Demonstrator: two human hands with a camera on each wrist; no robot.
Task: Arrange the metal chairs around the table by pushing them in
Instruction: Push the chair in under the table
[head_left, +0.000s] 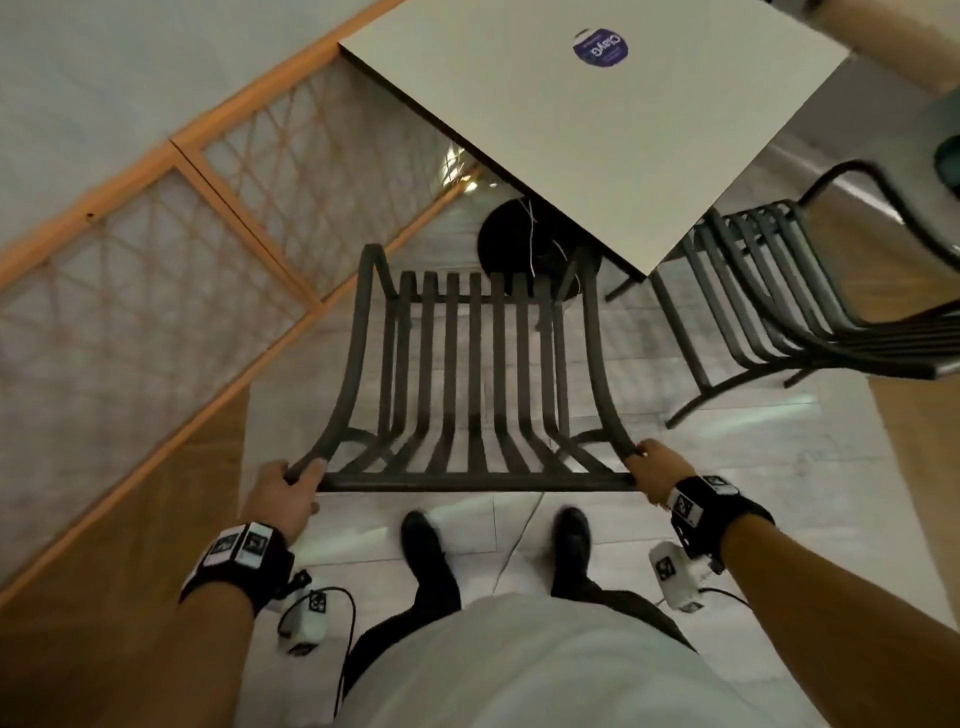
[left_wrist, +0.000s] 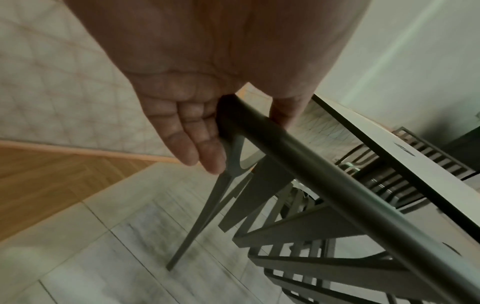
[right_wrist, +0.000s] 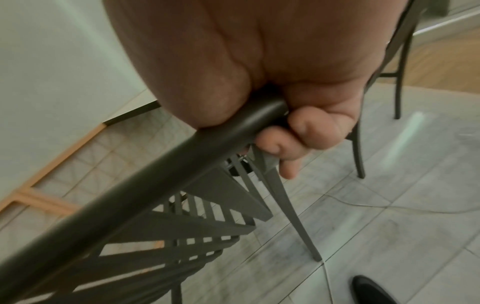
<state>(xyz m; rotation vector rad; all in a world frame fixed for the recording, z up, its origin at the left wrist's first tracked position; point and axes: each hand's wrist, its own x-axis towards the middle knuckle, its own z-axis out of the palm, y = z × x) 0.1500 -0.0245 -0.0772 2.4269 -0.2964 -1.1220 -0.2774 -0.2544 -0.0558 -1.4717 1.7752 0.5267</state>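
A dark metal slatted chair (head_left: 475, 364) stands in front of me, its back towards me. Its seat front reaches just under the near edge of the white square table (head_left: 623, 130). My left hand (head_left: 291, 483) grips the left corner of the back's top rail (left_wrist: 311, 174), fingers (left_wrist: 197, 144) on the outside and thumb on the other side. At the right corner, my right hand (head_left: 649, 467) has its fingers (right_wrist: 298, 131) curled round the same rail (right_wrist: 155, 174). A second metal chair (head_left: 779, 291) stands at the table's right side, partly under it.
The table's round black base (head_left: 524, 244) sits beyond the seat front. A wooden-framed lattice screen (head_left: 182, 249) runs along the left. My two feet (head_left: 426, 535) stand on pale tiles behind the chair. A thin cable (right_wrist: 363, 203) lies on the floor at right.
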